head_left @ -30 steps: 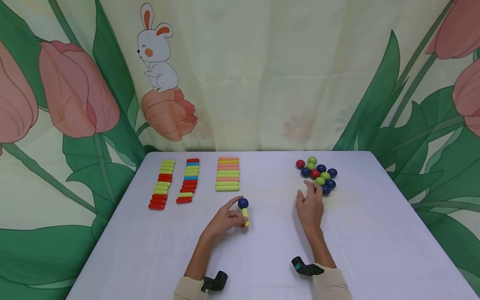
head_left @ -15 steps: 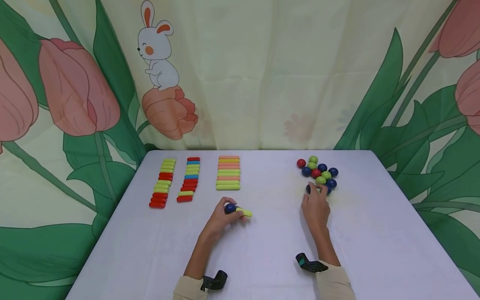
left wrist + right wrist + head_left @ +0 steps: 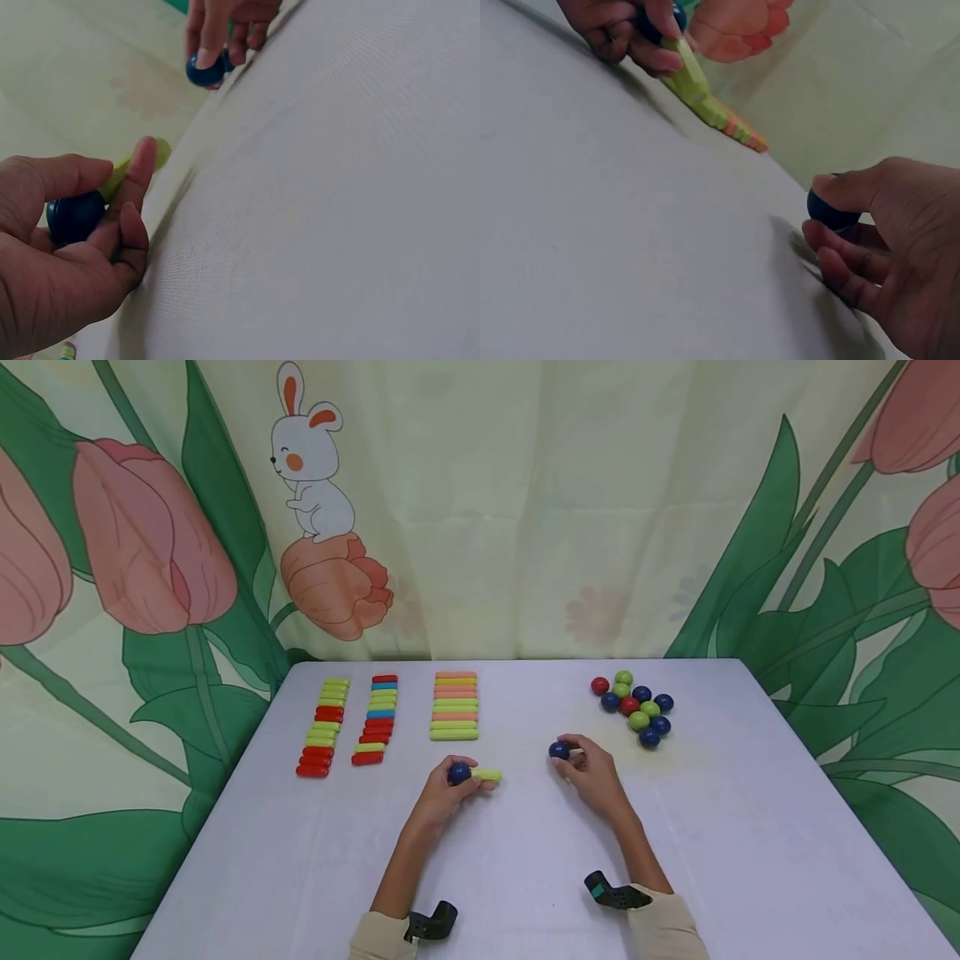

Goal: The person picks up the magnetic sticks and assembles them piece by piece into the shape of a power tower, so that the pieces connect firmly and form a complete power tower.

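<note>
Left hand (image 3: 447, 793), near centre of the white cloth-covered worktop (image 3: 750, 827): grip is closed on a dark blue glossy ball joined to a short yellow-green plastic stick (image 3: 486, 774). Fingers wrap the ball (image 3: 459, 772); the stick pokes out to the right, roughly level, just above the cloth.

Right hand (image 3: 592, 772), just right of it: thumb and fingertips pinch a second dark blue glossy ball (image 3: 558, 749), held just off the cloth, well apart from the stick's free end.

Handling, my read: both parts look like hard, smooth, light plastic. Balls are slick and round, so a fingertip pinch across the middle is right. Stick is rigid; best held mid-shaft or at the ball joint. Joint strength can't be judged.

Farther back right: loose cluster of red, green and blue balls (image 3: 633, 708). Back left: three rows of coloured sticks (image 3: 375, 720) lying side by side.

No containers; everything sits directly on the cloth.
</note>
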A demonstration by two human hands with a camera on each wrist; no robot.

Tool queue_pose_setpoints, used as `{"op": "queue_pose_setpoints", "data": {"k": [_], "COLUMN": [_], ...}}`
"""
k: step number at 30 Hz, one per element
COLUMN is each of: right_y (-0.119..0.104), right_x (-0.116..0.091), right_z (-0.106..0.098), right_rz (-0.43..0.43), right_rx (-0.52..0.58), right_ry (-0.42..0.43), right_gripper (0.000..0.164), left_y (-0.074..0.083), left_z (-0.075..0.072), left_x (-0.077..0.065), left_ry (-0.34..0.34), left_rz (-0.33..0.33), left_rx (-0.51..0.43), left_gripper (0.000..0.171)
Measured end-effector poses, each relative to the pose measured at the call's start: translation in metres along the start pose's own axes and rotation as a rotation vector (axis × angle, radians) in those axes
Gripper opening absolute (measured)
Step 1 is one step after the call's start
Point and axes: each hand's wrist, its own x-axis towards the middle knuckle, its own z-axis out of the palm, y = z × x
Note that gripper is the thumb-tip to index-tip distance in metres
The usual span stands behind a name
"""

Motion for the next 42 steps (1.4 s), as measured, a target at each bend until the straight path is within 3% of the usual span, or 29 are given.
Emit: {"op": "queue_pose_setpoints", "data": {"k": [6, 10, 13, 18, 23, 30, 42], "right_y": [-0.022, -0.027, -0.03, -0.037, -0.058, -0.029, -0.024], "right_x": [-0.002, -0.004, -0.006, -0.01, -0.02, -0.01, -0.007], "right_z": [0.019, 0.032, 0.04, 0.042, 0.031, 0.044, 0.039], "right_rz": [0.028, 0.009, -0.006, -0.02, -0.063, -0.025, -0.002], "right_rx": [0.242, 0.374, 0.405, 0.324, 0.213, 0.199, 0.039], "right_ry": [-0.212, -0.283, -0.295, -0.271, -0.284, -0.234, -0.124], "right_gripper": [0.042, 0.045, 0.046, 0.046, 0.042, 0.039, 0.036], "left_y": [0.002, 0.003, 0.003, 0.003, 0.005, 0.001, 0.0], "left_z": [0.0, 0.0, -0.001, -0.003, -0.004, -0.008, -0.016], "left_x": [0.002, 0.001, 0.0, -0.002, -0.003, 0.003, 0.001], "left_ry": [0.06, 0.084, 0.051, -0.014, -0.016, 0.004, 0.093], "left_rz": [-0.014, -0.035, -0.022, 0.011, -0.003, -0.023, 0.008], "left_rx": [-0.035, -0.064, -0.084, -0.094, -0.055, -0.02, 0.054], "left_gripper": [0.032, 0.032, 0.033, 0.035, 0.038, 0.04, 0.033]}}
